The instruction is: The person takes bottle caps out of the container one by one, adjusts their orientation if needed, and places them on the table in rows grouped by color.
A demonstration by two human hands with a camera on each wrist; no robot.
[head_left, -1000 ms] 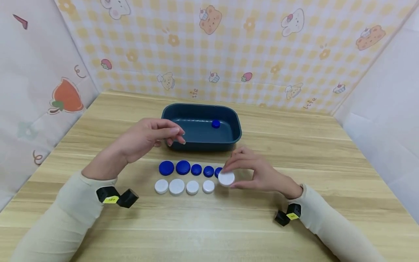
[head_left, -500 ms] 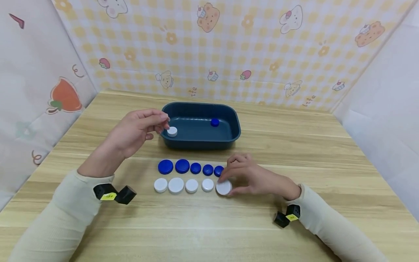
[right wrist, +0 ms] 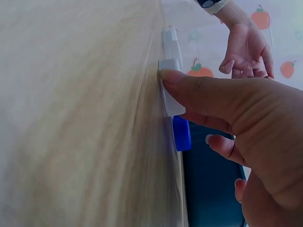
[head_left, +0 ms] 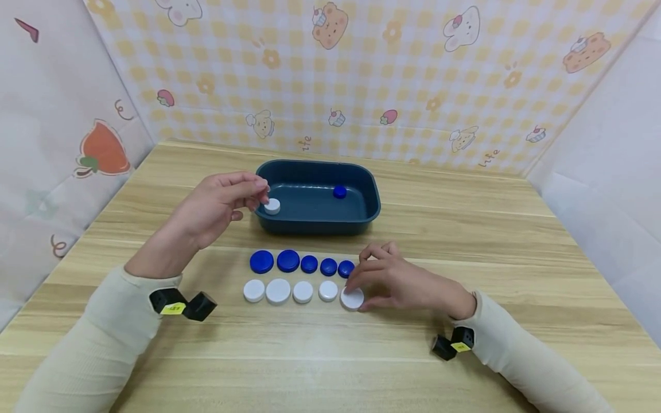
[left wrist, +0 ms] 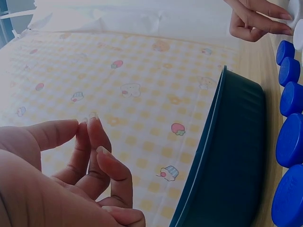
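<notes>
My right hand [head_left: 392,281] pinches a white bottle cap [head_left: 352,299] at the right end of a row of white caps [head_left: 277,291] on the table. In the right wrist view, the thumb lies against the edge of that cap [right wrist: 171,92]. My left hand [head_left: 222,203] hovers by the left end of a dark teal bin [head_left: 320,228], fingers loosely curled and holding nothing. A small white cap [head_left: 272,206] lies in the bin below its fingertips, and a small blue cap [head_left: 339,192] lies at the bin's right.
Several blue caps [head_left: 288,261] form a row between the white caps and the bin. Everything stands on a wood-grain table [head_left: 310,367]. Behind it rises a yellow checked cloth [head_left: 361,74], and white sheets flank both sides.
The right hand has lowered its white cap to the end of the white row. The left hand has moved left and slightly back, bringing the white cap in the bin into view.
</notes>
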